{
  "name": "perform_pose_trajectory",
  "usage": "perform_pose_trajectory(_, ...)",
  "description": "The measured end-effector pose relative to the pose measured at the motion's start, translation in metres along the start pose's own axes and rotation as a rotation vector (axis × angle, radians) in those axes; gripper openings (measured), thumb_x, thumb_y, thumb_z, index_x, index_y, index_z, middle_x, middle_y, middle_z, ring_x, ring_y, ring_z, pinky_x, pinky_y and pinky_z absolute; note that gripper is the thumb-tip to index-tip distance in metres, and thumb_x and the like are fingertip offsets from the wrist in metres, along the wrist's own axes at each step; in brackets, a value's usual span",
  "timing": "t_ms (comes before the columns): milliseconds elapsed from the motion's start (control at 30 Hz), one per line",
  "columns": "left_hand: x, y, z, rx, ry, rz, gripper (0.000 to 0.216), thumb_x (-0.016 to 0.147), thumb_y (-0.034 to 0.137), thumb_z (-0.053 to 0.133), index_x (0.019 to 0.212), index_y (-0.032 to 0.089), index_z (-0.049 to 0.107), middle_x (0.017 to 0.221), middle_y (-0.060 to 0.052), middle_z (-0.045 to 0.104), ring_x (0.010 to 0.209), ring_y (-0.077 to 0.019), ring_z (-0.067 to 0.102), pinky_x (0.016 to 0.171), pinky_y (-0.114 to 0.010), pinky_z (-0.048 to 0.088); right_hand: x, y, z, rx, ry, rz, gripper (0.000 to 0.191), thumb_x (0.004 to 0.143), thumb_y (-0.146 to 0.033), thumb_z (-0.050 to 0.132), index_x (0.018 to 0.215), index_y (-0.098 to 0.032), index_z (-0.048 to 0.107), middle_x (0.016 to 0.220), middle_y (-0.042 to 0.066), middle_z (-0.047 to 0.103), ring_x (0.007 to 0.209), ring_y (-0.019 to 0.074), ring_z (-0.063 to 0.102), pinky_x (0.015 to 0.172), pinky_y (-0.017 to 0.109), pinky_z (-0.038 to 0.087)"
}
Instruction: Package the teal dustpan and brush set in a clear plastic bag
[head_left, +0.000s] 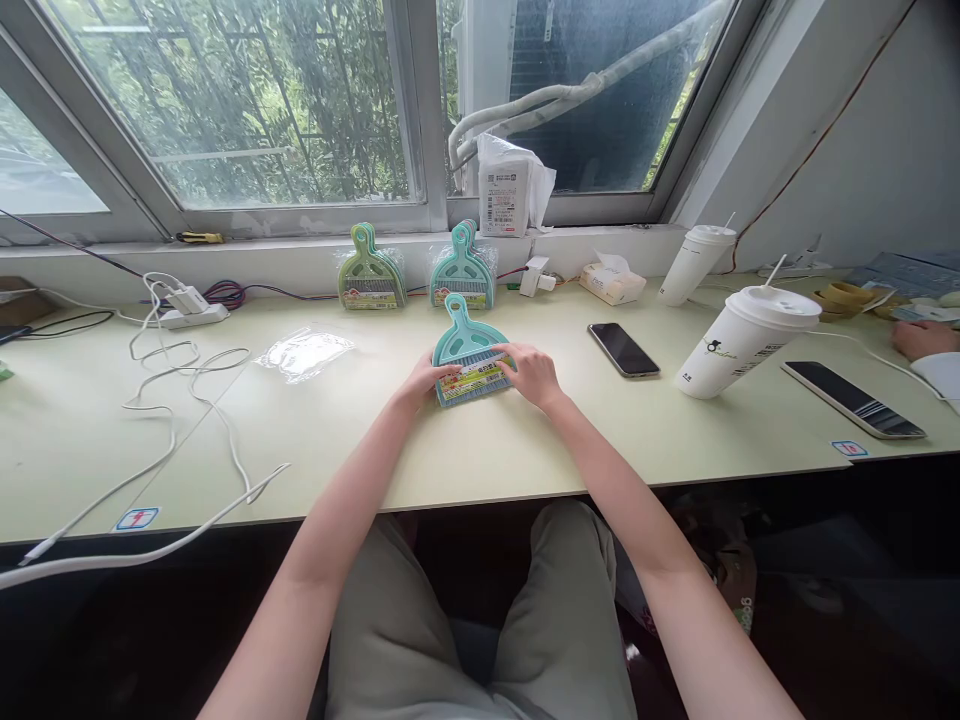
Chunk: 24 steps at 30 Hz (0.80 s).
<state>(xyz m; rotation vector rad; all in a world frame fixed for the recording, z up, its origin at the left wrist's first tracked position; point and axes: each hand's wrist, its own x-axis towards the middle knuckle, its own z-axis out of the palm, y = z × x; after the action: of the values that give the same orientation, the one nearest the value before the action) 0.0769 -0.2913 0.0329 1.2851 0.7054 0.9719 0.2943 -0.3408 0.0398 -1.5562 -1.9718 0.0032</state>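
teal dustpan set lay flat on surface, handle pointing away. left hand grasped its left edge, right hand its right edge. even two-sided hold likely best against sliding.

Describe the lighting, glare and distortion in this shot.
Head view: soft daylight from the window lights the desk evenly; the clear plastic wrapper glints; the left hand and right hand on the teal dustpan set look sharp; the wide lens bows the desk's edge and tilts the near cup; below the desk is dark.
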Motion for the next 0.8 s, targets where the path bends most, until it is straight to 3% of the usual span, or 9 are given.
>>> perform_pose_trajectory(100,0.004,-0.003,0.002,0.008,0.075,0.057,0.061,0.056,0.027,0.080,0.111,0.013,0.060,0.108,-0.013,0.067,0.102,-0.0310,0.063,0.092,-0.047,0.048,0.001,-0.003,0.004,0.134,0.267,0.123,0.042,0.089,-0.038,0.049,0.130,-0.027,0.049,0.131,0.010,0.051,0.123,0.0277,0.042,0.099,0.046,0.035)
perform_pose_trajectory(167,0.005,-0.003,0.005,-0.019,0.146,0.113,0.060,0.057,0.030,0.080,0.112,0.013,0.059,0.109,-0.013,0.067,0.103,-0.0307,0.062,0.093,-0.047,0.047,0.002,-0.007,0.009,0.390,0.402,0.287,0.051,0.089,-0.044,0.046,0.136,-0.026,0.039,0.140,0.011,0.042,0.129,0.0262,0.036,0.103,0.048,0.034)
perform_pose_trajectory(233,0.005,-0.001,0.009,-0.059,0.178,0.169,0.062,0.059,0.032,0.079,0.114,0.014,0.058,0.112,-0.012,0.066,0.106,-0.0303,0.061,0.094,-0.046,0.047,0.004,-0.012,0.016,0.774,0.298,0.374,0.053,0.088,-0.047,0.047,0.135,-0.026,0.037,0.139,0.010,0.044,0.128,0.0226,0.041,0.103,0.043,0.038)
perform_pose_trajectory(333,0.003,0.002,0.014,-0.077,0.200,0.221,0.063,0.061,0.035,0.079,0.116,0.015,0.057,0.114,-0.013,0.065,0.109,-0.0298,0.060,0.094,-0.045,0.048,0.005,-0.021,0.025,1.287,-0.102,0.348,0.046,0.082,-0.046,0.059,0.121,-0.025,0.047,0.123,0.006,0.059,0.112,0.0193,0.058,0.099,0.038,0.045)
perform_pose_trajectory(367,0.002,0.003,0.015,-0.069,0.214,0.231,0.063,0.061,0.036,0.079,0.116,0.015,0.057,0.114,-0.013,0.065,0.108,-0.0298,0.060,0.094,-0.045,0.048,0.005,-0.024,0.027,1.387,-0.178,0.342,0.043,0.080,-0.043,0.063,0.116,-0.024,0.049,0.118,0.005,0.062,0.105,0.0189,0.062,0.097,0.038,0.047)
perform_pose_trajectory(533,0.002,0.002,0.018,0.006,0.224,0.249,0.067,0.062,0.040,0.078,0.119,0.016,0.055,0.111,-0.012,0.066,0.106,-0.0289,0.061,0.092,-0.045,0.049,0.006,-0.026,0.028,1.520,-0.124,0.449,0.029,0.077,-0.031,0.067,0.101,-0.021,0.054,0.105,0.004,0.068,0.082,0.0186,0.070,0.085,0.040,0.056)
perform_pose_trajectory(800,0.000,0.002,0.023,0.098,0.283,0.248,0.063,0.061,0.040,0.079,0.115,0.014,0.057,0.113,-0.013,0.065,0.105,-0.0286,0.061,0.089,-0.042,0.050,0.006,-0.024,0.029,1.559,-0.089,0.465,0.022,0.079,-0.028,0.066,0.098,-0.020,0.058,0.096,0.003,0.071,0.077,0.0193,0.070,0.084,0.042,0.057)
